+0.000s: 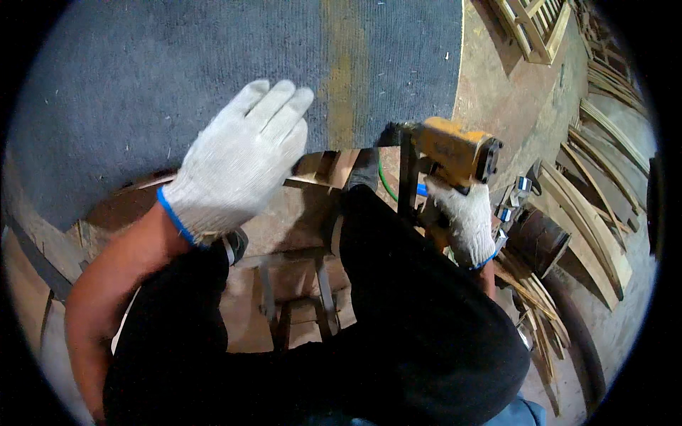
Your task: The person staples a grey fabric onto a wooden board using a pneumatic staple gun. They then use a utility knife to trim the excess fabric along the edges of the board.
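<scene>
The right hand's (pixel 462 224) fingers are largely out of sight around the yellow nail gun (pixel 451 149), so their place on its trigger cannot be told, and the lettering on its casing is too blurred to read. The left hand's (pixel 245 153) palm is turned from view, while the top edge cuts off the dark ribbed surface (pixel 177 57) and a slatted wooden frame (pixel 542 53).
</scene>
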Demonstrator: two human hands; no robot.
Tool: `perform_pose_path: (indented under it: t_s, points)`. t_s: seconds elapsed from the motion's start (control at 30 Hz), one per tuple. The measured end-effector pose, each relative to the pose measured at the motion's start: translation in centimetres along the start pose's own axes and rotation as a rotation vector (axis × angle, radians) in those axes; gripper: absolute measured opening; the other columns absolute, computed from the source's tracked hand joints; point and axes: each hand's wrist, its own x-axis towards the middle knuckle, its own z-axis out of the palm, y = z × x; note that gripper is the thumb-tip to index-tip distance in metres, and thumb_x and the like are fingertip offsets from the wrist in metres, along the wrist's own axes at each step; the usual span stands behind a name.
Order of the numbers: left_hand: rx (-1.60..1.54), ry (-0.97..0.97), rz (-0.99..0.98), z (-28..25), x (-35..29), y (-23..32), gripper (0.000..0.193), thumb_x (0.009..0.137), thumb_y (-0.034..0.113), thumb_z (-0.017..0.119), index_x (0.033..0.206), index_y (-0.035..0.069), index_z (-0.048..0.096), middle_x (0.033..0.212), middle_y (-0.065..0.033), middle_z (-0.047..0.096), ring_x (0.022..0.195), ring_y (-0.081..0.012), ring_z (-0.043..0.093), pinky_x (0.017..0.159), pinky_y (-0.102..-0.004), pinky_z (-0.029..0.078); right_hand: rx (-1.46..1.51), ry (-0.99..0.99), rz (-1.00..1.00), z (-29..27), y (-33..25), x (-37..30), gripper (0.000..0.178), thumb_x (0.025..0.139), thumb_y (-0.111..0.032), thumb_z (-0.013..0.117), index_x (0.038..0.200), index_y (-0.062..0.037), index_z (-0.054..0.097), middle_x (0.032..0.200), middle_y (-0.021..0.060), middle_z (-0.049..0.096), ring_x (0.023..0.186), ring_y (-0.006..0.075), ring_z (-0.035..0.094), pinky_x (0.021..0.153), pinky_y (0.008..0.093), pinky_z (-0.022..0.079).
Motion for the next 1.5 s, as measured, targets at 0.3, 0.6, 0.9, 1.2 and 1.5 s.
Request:
perform_pose_path:
  t_s: [0.3, 0.6, 0.9, 1.2, 1.5]
  points:
    - [-0.036, -0.045, -0.001, 0.3, -1.3, -0.1, 0.052, 0.082, 0.015, 0.058, 0.132, 0.0, 0.058, 0.15, -0.0226, 0.05, 0.141, -0.0381, 0.045, 0.12, -0.0546, 0.028, -0.416, -0.074, -0.23, 2.4, -0.6, -0.9, 0.034, 0.085, -0.023, 0.072, 0.112, -0.0033, 0.073, 0.102, 0.0173, 0.076, 0.098, 0.0267, 0.074, 0.085, 0.0353, 0.056]
    - [0.034, -0.019, -0.059, 0.7, -3.0, -0.6, 0.048, 0.087, 0.019, 0.054, 0.134, 0.011, 0.059, 0.151, -0.0149, 0.051, 0.141, -0.0343, 0.046, 0.121, -0.0523, 0.028, -0.389, -0.04, -0.32, 2.8, -0.8, -1.1, 0.034, 0.089, -0.035, 0.069, 0.109, -0.008, 0.074, 0.098, 0.0158, 0.076, 0.091, 0.0335, 0.073, 0.076, 0.0386, 0.057]
    - [0.112, 0.1, -0.153, -1.6, -6.7, -1.6, 0.046, 0.081, 0.012, 0.061, 0.126, 0.012, 0.066, 0.143, -0.0151, 0.058, 0.135, -0.0361, 0.05, 0.113, -0.0567, 0.039, -0.253, -0.078, -0.174, 1.6, -3.5, -1.2, 0.035, 0.08, -0.021, 0.076, 0.107, 0.0012, 0.072, 0.094, 0.0122, 0.077, 0.081, 0.0217, 0.072, 0.075, 0.036, 0.056]
    - [0.143, 0.054, -0.206, -2.6, -8.3, -2.6, 0.043, 0.081, 0.013, 0.061, 0.124, 0.013, 0.067, 0.14, -0.0141, 0.06, 0.133, -0.0383, 0.051, 0.113, -0.0576, 0.038, -0.178, -0.188, -0.188, 2.4, -9.0, 0.4, 0.042, 0.082, -0.021, 0.077, 0.118, -0.0002, 0.07, 0.106, 0.0116, 0.077, 0.094, 0.0214, 0.073, 0.084, 0.0361, 0.056]
    - [0.114, 0.089, -0.221, -2.7, -8.4, -2.6, 0.043, 0.08, 0.013, 0.061, 0.122, 0.012, 0.068, 0.14, -0.0145, 0.06, 0.131, -0.0382, 0.053, 0.109, -0.0574, 0.042, -0.222, -0.288, -0.319, 4.7, -9.9, -0.4, 0.034, 0.083, -0.023, 0.077, 0.109, -0.0015, 0.074, 0.1, 0.0169, 0.077, 0.094, 0.0264, 0.076, 0.081, 0.0372, 0.058]
